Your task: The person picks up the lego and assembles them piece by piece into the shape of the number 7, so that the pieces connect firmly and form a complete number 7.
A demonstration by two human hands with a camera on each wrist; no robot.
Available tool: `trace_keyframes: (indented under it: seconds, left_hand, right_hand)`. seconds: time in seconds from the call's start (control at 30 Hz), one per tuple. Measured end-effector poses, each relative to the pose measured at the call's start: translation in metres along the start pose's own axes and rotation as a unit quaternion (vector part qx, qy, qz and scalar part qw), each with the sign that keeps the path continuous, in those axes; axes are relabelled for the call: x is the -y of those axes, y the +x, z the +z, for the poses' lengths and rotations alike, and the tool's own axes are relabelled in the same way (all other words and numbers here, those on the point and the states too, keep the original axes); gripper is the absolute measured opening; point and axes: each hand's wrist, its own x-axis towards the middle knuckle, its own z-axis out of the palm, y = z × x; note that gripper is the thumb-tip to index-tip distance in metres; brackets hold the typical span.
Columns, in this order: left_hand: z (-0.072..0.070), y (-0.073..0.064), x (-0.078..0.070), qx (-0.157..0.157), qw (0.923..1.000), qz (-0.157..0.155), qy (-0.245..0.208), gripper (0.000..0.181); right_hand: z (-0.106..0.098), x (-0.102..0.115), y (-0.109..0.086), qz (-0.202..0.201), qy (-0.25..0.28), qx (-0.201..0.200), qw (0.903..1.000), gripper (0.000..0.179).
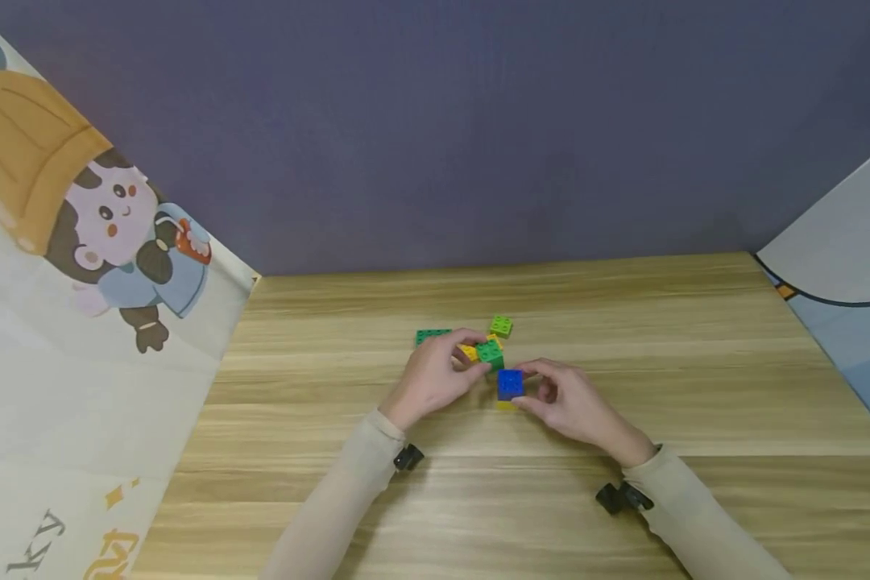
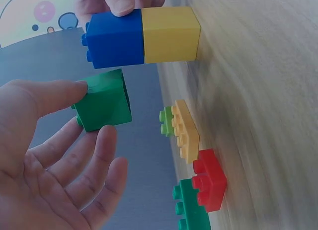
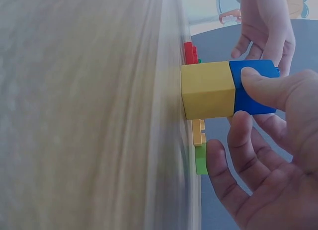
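Observation:
My left hand [image 1: 432, 379] pinches a green toy building brick [image 1: 490, 354] between thumb and fingers, studs up. In the left wrist view this green brick [image 2: 103, 102] is off the table and apart from the other bricks. My right hand [image 1: 571, 405] grips a blue brick [image 1: 510, 383], which sits on top of a yellow brick [image 2: 171, 35]. In the right wrist view the thumb presses the side of the blue brick [image 3: 254, 98], and the yellow brick [image 3: 207, 91] stands upright on the table below it.
Behind the hands lie a lime green brick [image 1: 501, 325], a yellow-orange brick [image 2: 185, 133], a red brick [image 2: 212, 183] and a longer dark green brick [image 1: 432, 334]. They rest on the wooden table [image 1: 319, 370]. A dark panel [image 1: 478, 145] rises at its far edge.

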Motion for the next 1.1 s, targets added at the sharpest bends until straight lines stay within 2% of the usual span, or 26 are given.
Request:
trace_keyframes:
  seconds: [0.67,0.8,1.1]
  left_hand:
    - [-0.01,-0.013,-0.011,-0.026,0.9994,0.014,-0.02,0.039]
    - [-0.01,-0.015,-0.013,-0.028,0.9989,0.023,-0.028,0.038]
    - [-0.002,-0.01,-0.019,-0.016,0.9986,0.031,-0.039,0.038]
  right_hand:
    - [0.001,0.003,0.0,-0.001,-0.004,-0.005,1.0,0.038]
    - [0.001,0.005,0.0,-0.003,-0.001,-0.004,1.0,0.038]
    - [-0.006,-0.002,0.008,-0.017,0.001,0.002,0.9999,0.039]
